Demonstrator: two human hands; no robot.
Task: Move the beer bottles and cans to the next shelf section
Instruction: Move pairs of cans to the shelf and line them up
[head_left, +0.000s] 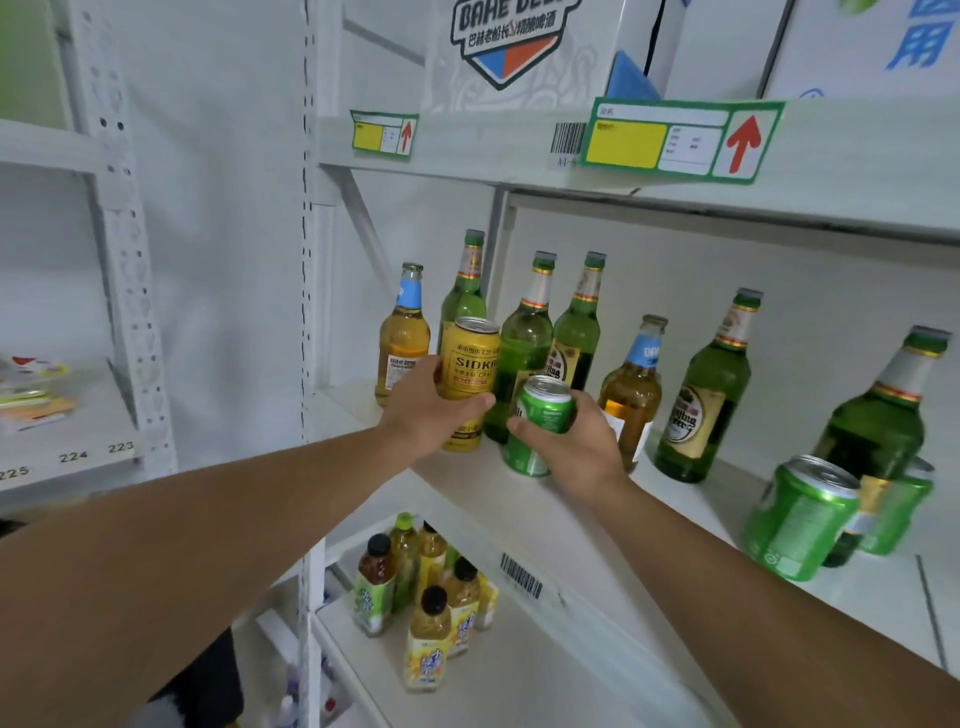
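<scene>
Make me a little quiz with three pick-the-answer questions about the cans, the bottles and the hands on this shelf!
1. Where do the tea bottles stand?
A. on the shelf below the beer
B. on top of the boxes
C. on the floor

2. What colour is the can in the left hand?
A. red
B. yellow
C. blue

3. What is the right hand doing?
A. hanging open
B. gripping a green can
C. holding a bottle

Answers: 1 A, they stand one level under the beer shelf. 2 B, the yellow can reads SIDKR. 3 B, its fingers wrap the green can.
</scene>
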